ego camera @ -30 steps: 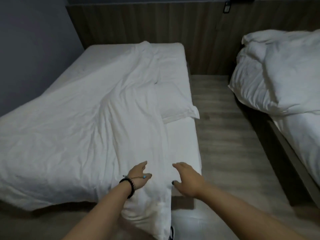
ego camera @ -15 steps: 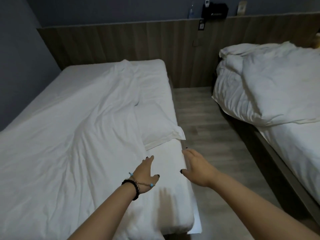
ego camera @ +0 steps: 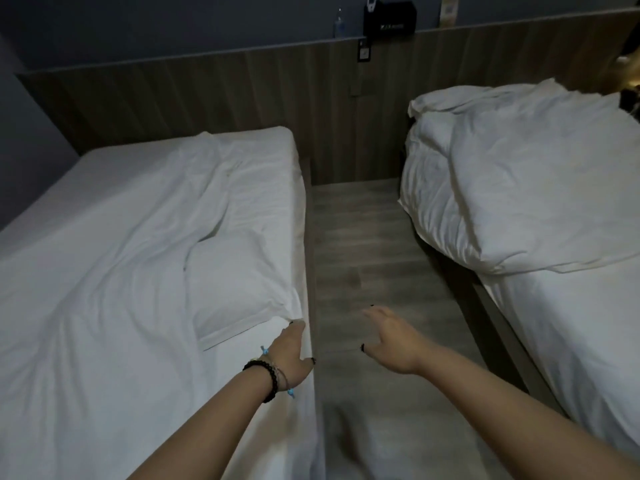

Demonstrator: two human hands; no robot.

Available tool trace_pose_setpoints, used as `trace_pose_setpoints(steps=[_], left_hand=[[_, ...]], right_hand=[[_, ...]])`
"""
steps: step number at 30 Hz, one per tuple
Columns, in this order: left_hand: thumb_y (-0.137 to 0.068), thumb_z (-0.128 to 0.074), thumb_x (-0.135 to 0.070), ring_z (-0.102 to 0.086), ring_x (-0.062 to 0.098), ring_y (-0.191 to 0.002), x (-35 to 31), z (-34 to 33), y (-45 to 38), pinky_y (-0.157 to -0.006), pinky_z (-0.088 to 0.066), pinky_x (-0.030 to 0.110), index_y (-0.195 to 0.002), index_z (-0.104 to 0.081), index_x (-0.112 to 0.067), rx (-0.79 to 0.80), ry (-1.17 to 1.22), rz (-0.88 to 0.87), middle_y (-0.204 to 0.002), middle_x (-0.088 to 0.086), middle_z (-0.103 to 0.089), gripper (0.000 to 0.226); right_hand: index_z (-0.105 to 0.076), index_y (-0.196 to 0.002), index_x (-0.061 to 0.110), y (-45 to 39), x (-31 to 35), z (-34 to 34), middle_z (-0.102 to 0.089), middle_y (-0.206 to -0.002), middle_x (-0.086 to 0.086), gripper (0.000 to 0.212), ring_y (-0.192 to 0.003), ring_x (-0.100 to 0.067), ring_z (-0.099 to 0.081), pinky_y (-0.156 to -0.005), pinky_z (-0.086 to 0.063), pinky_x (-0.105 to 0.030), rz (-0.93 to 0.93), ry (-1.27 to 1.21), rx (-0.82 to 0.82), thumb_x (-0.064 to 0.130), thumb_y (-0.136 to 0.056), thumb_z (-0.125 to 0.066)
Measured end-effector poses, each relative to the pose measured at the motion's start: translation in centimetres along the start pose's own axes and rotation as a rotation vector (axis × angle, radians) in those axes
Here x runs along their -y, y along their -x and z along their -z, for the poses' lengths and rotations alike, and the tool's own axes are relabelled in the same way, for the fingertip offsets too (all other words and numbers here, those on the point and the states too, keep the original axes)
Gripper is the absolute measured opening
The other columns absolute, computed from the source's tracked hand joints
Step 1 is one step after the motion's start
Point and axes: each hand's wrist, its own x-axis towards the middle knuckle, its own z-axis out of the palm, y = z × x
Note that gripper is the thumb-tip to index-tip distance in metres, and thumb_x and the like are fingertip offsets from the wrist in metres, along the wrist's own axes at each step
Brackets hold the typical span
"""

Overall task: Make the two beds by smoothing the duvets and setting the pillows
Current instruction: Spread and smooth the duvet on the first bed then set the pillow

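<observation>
The left bed [ego camera: 270, 157] carries a wrinkled white duvet [ego camera: 104, 271] spread over most of it. A white pillow [ego camera: 239, 285] lies partway down near the bed's right edge, partly under the duvet. My left hand [ego camera: 291, 351], with dark bracelets on the wrist, is open and its fingertips touch the pillow's near corner at the mattress edge. My right hand [ego camera: 391, 337] hovers open over the floor between the beds, holding nothing. On the right bed [ego camera: 571, 334] a bunched white duvet [ego camera: 519, 188] is piled at the head end.
A strip of wood-look floor [ego camera: 360, 244] runs between the beds. A wooden headboard panel [ego camera: 207, 95] spans the back wall, with a ledge holding a black box [ego camera: 389, 19] and a small bottle [ego camera: 339, 24]. A grey wall borders the left bed.
The view has moved forward along the aisle and lifted. My left hand went from the duvet's foot end up to the pillow's corner; my right hand swung off the bed over the floor.
</observation>
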Motion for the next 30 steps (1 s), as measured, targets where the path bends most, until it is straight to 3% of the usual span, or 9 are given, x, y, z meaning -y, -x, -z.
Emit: trace_pose_setpoints(steps=[2,5,10,12,16,19,23,26,30], left_hand=[[-0.095,-0.052,-0.023,-0.019,0.016,-0.144,-4.3,-0.6,-2.2,-0.11,-0.014,0.015,-0.15,-0.013,-0.012,-0.017,0.029,-0.03,-0.156,0.005,-0.018,0.068],[-0.094,-0.055,-0.025,-0.017,0.016,-0.145,-8.5,-1.4,-5.7,-0.115,-0.012,0.02,-0.152,-0.01,-0.011,-0.032,0.052,-0.028,-0.158,0.004,-0.015,0.074],[-0.093,-0.055,-0.025,-0.016,0.017,-0.145,-11.6,-1.2,-10.1,-0.117,-0.013,0.022,-0.152,-0.008,-0.012,-0.025,0.051,0.034,-0.159,0.005,-0.012,0.077],[-0.093,-0.056,-0.025,-0.02,0.017,-0.144,-12.2,-0.5,-11.8,-0.112,-0.014,0.017,-0.152,-0.011,-0.012,-0.039,0.055,0.043,-0.158,0.006,-0.016,0.075],[-0.093,-0.055,-0.016,-0.031,0.018,-0.137,-13.1,1.2,-15.4,-0.089,-0.013,0.001,-0.147,-0.022,-0.013,-0.052,0.079,0.035,-0.149,0.009,-0.031,0.063],[-0.093,-0.056,-0.017,-0.033,0.018,-0.135,-13.4,3.2,-19.6,-0.09,-0.015,0.002,-0.146,-0.025,-0.014,-0.079,0.098,0.035,-0.148,0.008,-0.033,0.062],[-0.096,-0.051,-0.013,-0.034,0.018,-0.135,-13.4,7.1,-26.8,-0.084,-0.014,-0.002,-0.146,-0.024,-0.012,-0.119,0.136,0.037,-0.146,0.004,-0.034,0.057],[-0.096,-0.05,-0.015,-0.03,0.019,-0.138,-13.5,10.9,-32.2,-0.096,-0.017,0.005,-0.148,-0.018,-0.01,-0.167,0.129,0.079,-0.151,0.009,-0.029,0.061],[-0.096,-0.053,-0.022,-0.013,0.019,-0.146,-13.7,15.6,-39.0,-0.112,-0.006,0.016,-0.15,-0.005,-0.004,-0.193,0.115,0.127,-0.158,0.012,-0.011,0.075]], right_hand=[[-0.019,-0.152,0.01,-0.7,-3.1,3.3,-0.015,-0.159,-0.007,0.072,-0.146,-0.02,-0.018,-0.114,-0.015,-0.022,-0.009,0.01,-0.008,0.029,-0.094,-0.057],[-0.019,-0.152,0.01,-1.9,-7.0,7.2,-0.014,-0.159,-0.007,0.071,-0.146,-0.021,-0.017,-0.115,-0.016,-0.024,-0.038,-0.011,-0.017,0.027,-0.094,-0.056],[-0.021,-0.151,0.01,-4.3,-11.0,10.2,-0.018,-0.157,-0.007,0.07,-0.145,-0.02,-0.019,-0.113,-0.017,-0.021,-0.04,-0.033,0.004,0.025,-0.093,-0.057],[-0.024,-0.15,0.01,-6.1,-11.0,10.9,-0.024,-0.154,-0.009,0.07,-0.143,-0.021,-0.024,-0.112,-0.019,-0.021,-0.037,-0.038,0.028,0.025,-0.092,-0.059],[-0.029,-0.148,0.009,-11.5,-9.4,12.5,-0.027,-0.152,-0.011,0.069,-0.142,-0.024,-0.026,-0.115,-0.023,-0.026,0.068,-0.014,0.083,0.025,-0.089,-0.061],[-0.019,-0.151,0.008,-17.4,-8.1,15.0,-0.017,-0.157,-0.01,0.075,-0.145,-0.025,-0.019,-0.118,-0.02,-0.032,0.146,0.047,0.108,0.026,-0.091,-0.059],[-0.021,-0.151,0.009,-25.9,-7.3,19.0,-0.021,-0.156,-0.009,0.074,-0.143,-0.023,-0.024,-0.117,-0.022,-0.03,0.191,0.086,0.096,0.027,-0.09,-0.06],[-0.02,-0.151,0.008,-31.6,-7.0,22.5,-0.021,-0.156,-0.011,0.072,-0.144,-0.022,-0.022,-0.116,-0.02,-0.025,0.206,0.143,0.12,0.025,-0.091,-0.058],[-0.014,-0.153,0.012,-38.6,-7.7,27.5,-0.012,-0.16,-0.009,0.074,-0.147,-0.022,-0.014,-0.115,-0.018,-0.027,0.223,0.209,0.082,0.025,-0.093,-0.056]])
